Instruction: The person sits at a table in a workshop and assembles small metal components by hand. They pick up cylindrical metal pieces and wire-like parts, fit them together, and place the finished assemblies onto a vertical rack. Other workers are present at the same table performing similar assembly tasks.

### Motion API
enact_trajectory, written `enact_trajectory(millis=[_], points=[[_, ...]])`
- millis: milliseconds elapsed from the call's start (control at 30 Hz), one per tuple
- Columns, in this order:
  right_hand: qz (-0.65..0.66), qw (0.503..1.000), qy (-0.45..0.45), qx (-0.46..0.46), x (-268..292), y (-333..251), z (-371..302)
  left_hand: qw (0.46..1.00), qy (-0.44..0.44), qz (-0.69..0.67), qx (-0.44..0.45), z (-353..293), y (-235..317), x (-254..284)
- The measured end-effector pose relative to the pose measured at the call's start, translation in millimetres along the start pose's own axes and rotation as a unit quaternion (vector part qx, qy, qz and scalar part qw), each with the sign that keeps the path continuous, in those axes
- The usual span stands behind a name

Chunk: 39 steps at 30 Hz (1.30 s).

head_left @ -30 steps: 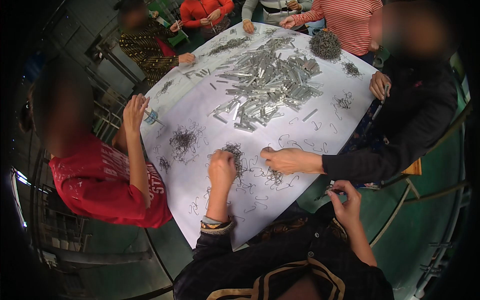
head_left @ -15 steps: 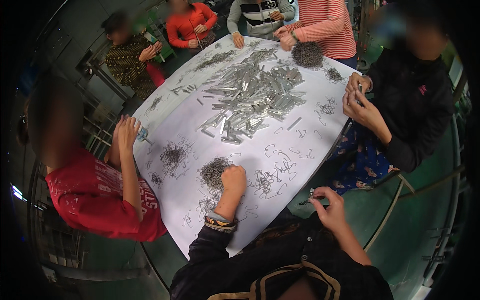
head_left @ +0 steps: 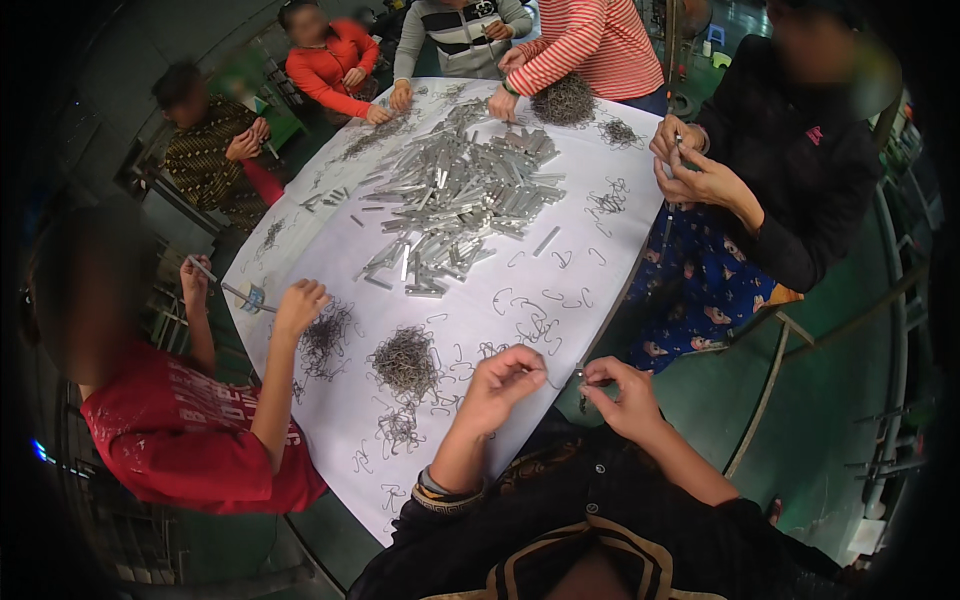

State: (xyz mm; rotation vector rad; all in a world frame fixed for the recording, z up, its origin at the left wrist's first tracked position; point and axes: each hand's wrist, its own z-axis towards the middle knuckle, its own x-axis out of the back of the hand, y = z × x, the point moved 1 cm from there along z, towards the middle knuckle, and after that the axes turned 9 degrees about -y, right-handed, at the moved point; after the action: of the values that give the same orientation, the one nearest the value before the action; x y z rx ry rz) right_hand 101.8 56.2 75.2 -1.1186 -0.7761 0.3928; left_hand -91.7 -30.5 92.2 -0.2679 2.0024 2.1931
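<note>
My left hand (head_left: 500, 388) is raised over the near right edge of the table, pinching a thin wire hook (head_left: 550, 383). Just right of it, past the edge, my right hand (head_left: 622, 398) grips a small metal bar (head_left: 580, 374), seen nearly end-on; dark bits show below it, too small to make out. The fingertips of both hands face each other, a short gap apart. Left of my left hand, a dense heap of wire hooks (head_left: 404, 362) lies on the white tabletop (head_left: 330, 420), with loose hooks (head_left: 535, 325) scattered beyond my hands.
A big pile of silvery metal bars (head_left: 450, 200) covers the table's middle. Close on my left, a person in red (head_left: 200, 430) holds a bar; a person in black (head_left: 800, 190) works at my right. Others stand at the far end, near another hook heap (head_left: 562, 100).
My left hand has left the hook heap and moved right, now with a hook, to my right hand. The person in red has lowered one hand toward their hooks. The whole view has shifted.
</note>
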Motion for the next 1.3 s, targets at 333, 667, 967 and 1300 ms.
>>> enact_trajectory(millis=[333, 667, 967, 1300], points=[[0.019, 1.000, -0.018, 0.011, 3, -6, -2, 0.994, 0.017, -0.086, 0.067, 13, -17, -14], [-0.045, 0.998, -0.041, 0.022, 5, -3, 0, 0.949, 0.032, 0.282, -0.137, 13, 0, -40], [0.118, 0.991, -0.067, 0.007, 20, 49, 25, 0.906, -0.009, 0.384, -0.176, 2, -4, -43], [-0.334, 0.940, 0.008, 0.068, -19, 118, 197, 0.907, -0.027, 0.364, -0.209, -7, -15, -45]])
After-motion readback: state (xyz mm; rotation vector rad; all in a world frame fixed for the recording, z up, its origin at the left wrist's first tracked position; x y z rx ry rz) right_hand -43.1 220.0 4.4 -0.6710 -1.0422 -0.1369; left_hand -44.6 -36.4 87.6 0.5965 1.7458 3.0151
